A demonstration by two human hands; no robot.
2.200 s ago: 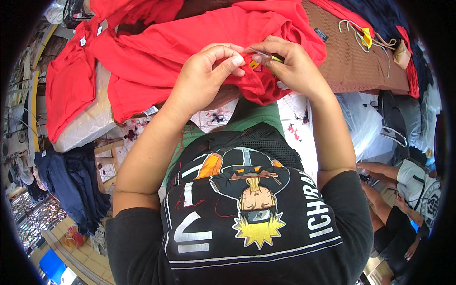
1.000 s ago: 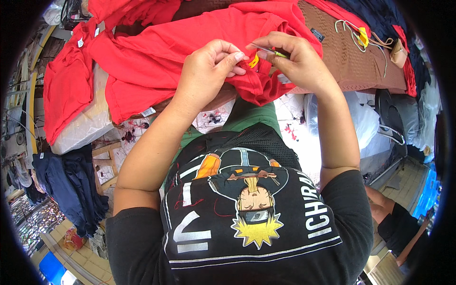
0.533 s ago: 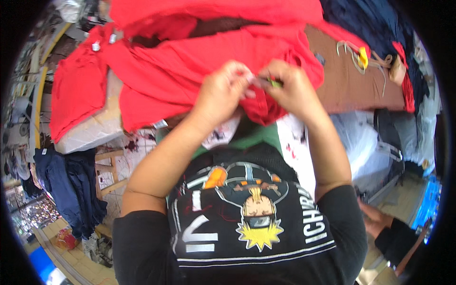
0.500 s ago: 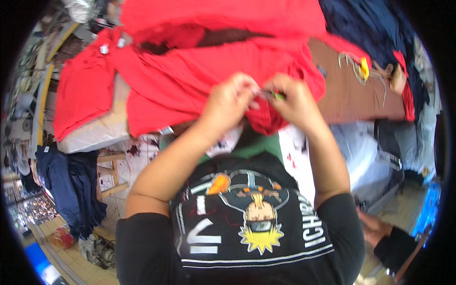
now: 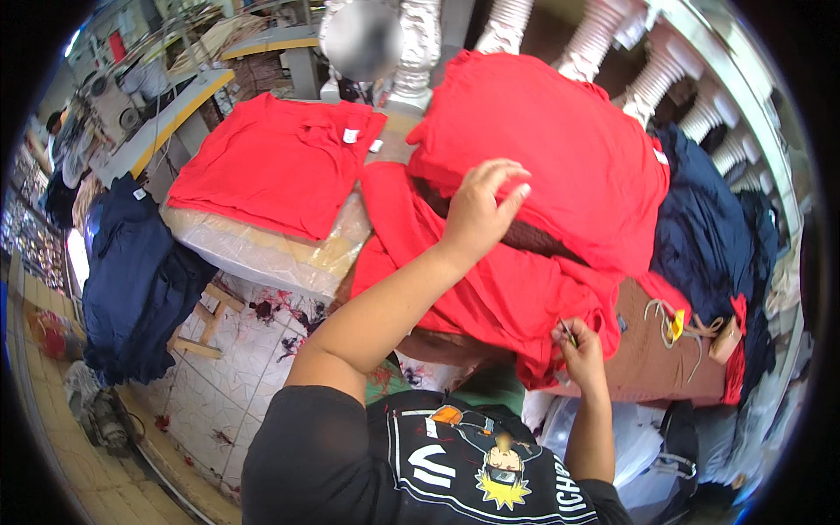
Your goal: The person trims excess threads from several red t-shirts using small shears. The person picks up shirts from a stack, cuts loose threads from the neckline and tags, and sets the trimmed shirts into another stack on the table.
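Note:
My left hand (image 5: 481,210) hovers over the lower edge of a heaped pile of red garments (image 5: 551,149), fingers stretched and thumb apart, with nothing in it. Below the pile, a loose red garment (image 5: 472,284) lies spread across a brown-covered surface and hangs over its near edge. My right hand (image 5: 584,357) is closed round small thread snips (image 5: 568,332), their dark tip pointing up beside the garment's right end. Most of the snips is hidden by my fingers.
A folded red garment (image 5: 262,166) rests on a wrapped board (image 5: 254,254) at left. Navy garments lie at the right (image 5: 704,236) and hang at the left (image 5: 140,280). On the brown cover (image 5: 643,350) are a yellow item (image 5: 675,325) and cords. Thread scraps litter the tiled floor (image 5: 254,376).
My hands have moved apart. The left has let go near the garment's edge and reached up to the pile; the right keeps the snips low at the right. The view has swung left and upward.

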